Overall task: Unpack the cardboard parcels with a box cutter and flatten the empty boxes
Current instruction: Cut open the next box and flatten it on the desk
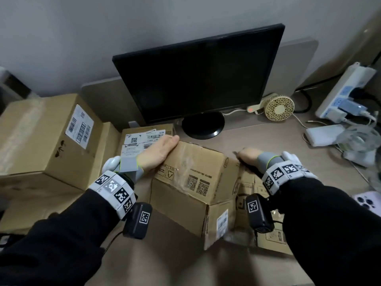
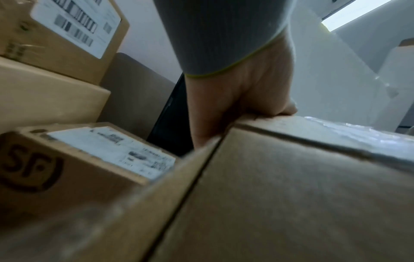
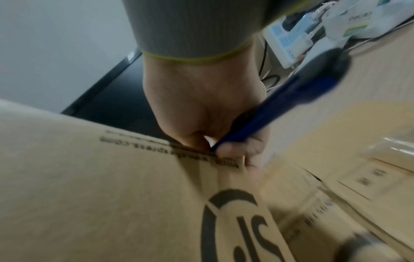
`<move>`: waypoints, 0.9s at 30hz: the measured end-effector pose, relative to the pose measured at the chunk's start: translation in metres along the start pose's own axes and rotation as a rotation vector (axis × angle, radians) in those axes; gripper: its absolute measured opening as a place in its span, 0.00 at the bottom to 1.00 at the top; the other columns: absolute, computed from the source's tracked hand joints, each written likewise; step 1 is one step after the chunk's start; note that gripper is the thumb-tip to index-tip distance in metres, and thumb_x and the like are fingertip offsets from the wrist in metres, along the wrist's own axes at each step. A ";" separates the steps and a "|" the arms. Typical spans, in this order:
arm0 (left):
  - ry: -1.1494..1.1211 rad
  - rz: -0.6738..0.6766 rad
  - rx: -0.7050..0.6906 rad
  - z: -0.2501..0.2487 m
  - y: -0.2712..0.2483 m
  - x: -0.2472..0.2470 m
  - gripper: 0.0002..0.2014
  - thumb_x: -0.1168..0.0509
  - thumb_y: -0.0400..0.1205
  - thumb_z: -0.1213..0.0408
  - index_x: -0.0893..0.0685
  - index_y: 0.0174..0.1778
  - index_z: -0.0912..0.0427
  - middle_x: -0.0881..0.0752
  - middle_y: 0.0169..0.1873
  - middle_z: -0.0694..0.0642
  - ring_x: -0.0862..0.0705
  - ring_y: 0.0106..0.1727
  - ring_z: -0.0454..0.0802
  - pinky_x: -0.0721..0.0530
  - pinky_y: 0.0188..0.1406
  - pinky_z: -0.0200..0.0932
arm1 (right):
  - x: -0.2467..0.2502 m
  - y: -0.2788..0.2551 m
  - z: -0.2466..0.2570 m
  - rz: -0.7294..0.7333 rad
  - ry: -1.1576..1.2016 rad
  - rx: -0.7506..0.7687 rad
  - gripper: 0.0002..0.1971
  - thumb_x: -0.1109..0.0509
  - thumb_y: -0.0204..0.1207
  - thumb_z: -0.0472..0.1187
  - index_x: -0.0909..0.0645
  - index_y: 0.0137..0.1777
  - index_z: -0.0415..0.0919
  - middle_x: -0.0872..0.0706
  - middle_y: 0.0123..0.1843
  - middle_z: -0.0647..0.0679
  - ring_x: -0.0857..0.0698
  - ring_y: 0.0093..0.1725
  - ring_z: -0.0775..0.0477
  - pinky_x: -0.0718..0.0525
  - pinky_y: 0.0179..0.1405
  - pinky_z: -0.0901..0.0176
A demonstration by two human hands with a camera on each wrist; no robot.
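A taped cardboard parcel (image 1: 191,182) with QR codes stands on the desk between my hands. My left hand (image 1: 160,151) lies over its far left top corner, fingers wrapped past the edge; in the left wrist view the left hand (image 2: 246,99) presses on that parcel (image 2: 280,195). My right hand (image 1: 247,155) is at the parcel's right top edge and grips a blue box cutter (image 3: 280,99), whose tip meets the parcel (image 3: 100,186) at the edge. The right hand (image 3: 201,109) is curled round the handle. The blade itself is hidden.
Sealed boxes (image 1: 47,137) are stacked at the left, with a smaller labelled box (image 1: 144,139) behind my left hand. Flattened cardboard (image 1: 257,203) lies to the right. A monitor (image 1: 198,79), small fan (image 1: 278,108), power strip (image 1: 346,91) and phone (image 1: 369,201) occupy the desk.
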State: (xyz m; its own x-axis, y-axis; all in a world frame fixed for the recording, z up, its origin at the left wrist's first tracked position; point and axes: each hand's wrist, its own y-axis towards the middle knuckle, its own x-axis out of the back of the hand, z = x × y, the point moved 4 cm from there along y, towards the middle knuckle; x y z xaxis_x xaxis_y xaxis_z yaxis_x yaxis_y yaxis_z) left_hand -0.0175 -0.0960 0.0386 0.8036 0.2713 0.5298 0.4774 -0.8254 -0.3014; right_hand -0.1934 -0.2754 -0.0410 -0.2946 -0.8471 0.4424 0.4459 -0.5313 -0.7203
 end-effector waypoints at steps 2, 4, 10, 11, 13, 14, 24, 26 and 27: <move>-0.088 -0.027 -0.048 -0.013 0.000 0.011 0.20 0.42 0.80 0.41 0.20 0.55 0.54 0.21 0.50 0.46 0.20 0.54 0.39 0.24 0.57 0.34 | 0.027 -0.003 0.012 -0.101 0.064 0.029 0.18 0.46 0.85 0.41 0.33 0.31 0.39 0.31 0.26 0.42 0.33 0.21 0.48 0.36 0.19 0.64; -0.185 -0.026 -0.081 -0.023 0.005 0.023 0.24 0.41 0.68 0.38 0.19 0.56 0.45 0.19 0.56 0.46 0.20 0.57 0.43 0.23 0.58 0.39 | 0.053 -0.012 0.028 -0.182 0.163 0.077 0.17 0.45 0.82 0.38 0.33 0.30 0.40 0.30 0.29 0.42 0.34 0.19 0.49 0.38 0.19 0.69; -0.129 0.262 -0.062 -0.006 0.009 0.020 0.36 0.29 0.74 0.78 0.34 0.74 0.52 0.23 0.65 0.49 0.24 0.66 0.39 0.19 0.59 0.32 | 0.078 -0.041 0.053 -0.249 0.305 0.184 0.15 0.48 0.82 0.34 0.30 0.35 0.32 0.21 0.21 0.39 0.30 0.13 0.46 0.41 0.14 0.75; -0.050 0.325 -0.016 0.008 0.008 0.013 0.39 0.27 0.73 0.78 0.37 0.76 0.54 0.24 0.67 0.52 0.25 0.67 0.42 0.22 0.66 0.35 | 0.069 -0.040 0.051 -0.199 0.308 0.182 0.14 0.49 0.83 0.33 0.28 0.38 0.28 0.18 0.23 0.38 0.26 0.12 0.45 0.41 0.13 0.74; 0.085 0.375 0.037 0.024 0.006 0.000 0.44 0.22 0.66 0.64 0.37 0.76 0.53 0.26 0.68 0.53 0.27 0.69 0.45 0.27 0.72 0.37 | 0.050 -0.037 0.045 -0.133 0.315 0.168 0.11 0.50 0.82 0.31 0.29 0.43 0.27 0.16 0.32 0.33 0.22 0.12 0.46 0.38 0.13 0.73; 0.099 0.380 0.049 0.025 0.007 -0.007 0.45 0.23 0.65 0.61 0.37 0.77 0.55 0.26 0.67 0.52 0.27 0.68 0.46 0.27 0.69 0.31 | 0.042 -0.036 0.041 -0.120 0.320 0.161 0.08 0.49 0.82 0.31 0.29 0.46 0.29 0.17 0.35 0.32 0.22 0.15 0.46 0.35 0.14 0.72; 0.329 0.195 0.079 -0.030 0.059 -0.055 0.31 0.41 0.85 0.56 0.41 0.82 0.61 0.28 0.74 0.56 0.26 0.72 0.53 0.28 0.65 0.39 | 0.003 -0.043 0.043 0.088 0.231 0.210 0.06 0.43 0.83 0.35 0.32 0.44 0.43 0.13 0.37 0.43 0.15 0.25 0.48 0.24 0.19 0.68; 0.340 0.213 0.111 -0.025 0.062 -0.062 0.29 0.43 0.86 0.54 0.41 0.82 0.62 0.32 0.79 0.57 0.31 0.77 0.53 0.35 0.72 0.39 | -0.001 -0.042 0.043 0.111 0.187 0.228 0.08 0.42 0.83 0.37 0.31 0.42 0.44 0.13 0.40 0.44 0.15 0.28 0.48 0.23 0.19 0.68; 0.335 0.214 0.128 -0.020 0.063 -0.064 0.29 0.44 0.87 0.54 0.41 0.82 0.63 0.33 0.79 0.57 0.32 0.78 0.53 0.37 0.73 0.39 | -0.002 -0.043 0.042 0.116 0.180 0.240 0.08 0.41 0.83 0.37 0.30 0.42 0.44 0.12 0.41 0.44 0.15 0.31 0.47 0.23 0.20 0.68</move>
State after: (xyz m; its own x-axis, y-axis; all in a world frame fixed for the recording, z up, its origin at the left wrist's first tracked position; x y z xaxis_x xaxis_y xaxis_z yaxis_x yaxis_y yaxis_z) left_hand -0.0463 -0.1750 0.0016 0.7394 -0.0934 0.6668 0.3695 -0.7716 -0.5178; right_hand -0.1762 -0.2521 0.0117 -0.3657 -0.8971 0.2478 0.6655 -0.4382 -0.6042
